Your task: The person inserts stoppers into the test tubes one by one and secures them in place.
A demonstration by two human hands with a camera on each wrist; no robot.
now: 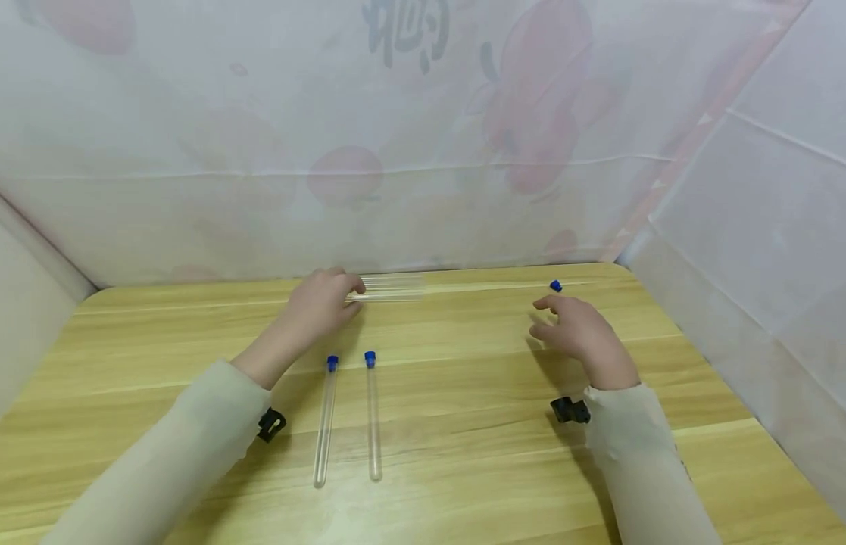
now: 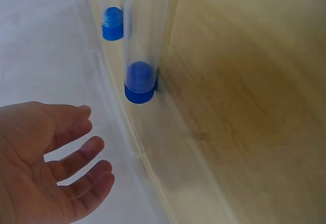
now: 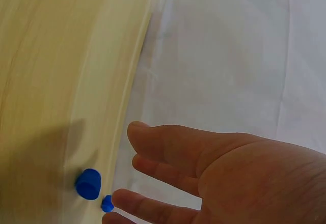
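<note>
Two clear test tubes with blue caps [image 1: 325,420] [image 1: 373,416] lie side by side on the wooden table [image 1: 463,424]; their capped ends [image 2: 139,84] [image 2: 112,24] show in the left wrist view. My left hand [image 1: 320,303] reaches to the back, fingertips at a blurred clear tube or tubes [image 1: 391,288]. Its fingers [image 2: 76,158] are spread and relaxed, holding nothing. My right hand [image 1: 579,329] hovers with its fingers loosely extended toward a loose blue cap [image 1: 555,286] near the back edge. A blue cap [image 3: 88,184] lies just beyond the fingertips [image 3: 137,132], with a smaller blue piece [image 3: 107,203] beside it.
White translucent sheeting [image 1: 423,151] walls the table at the back and on both sides. Black camera mounts [image 1: 271,424] [image 1: 569,410] sit on both wrists, over pale sleeves.
</note>
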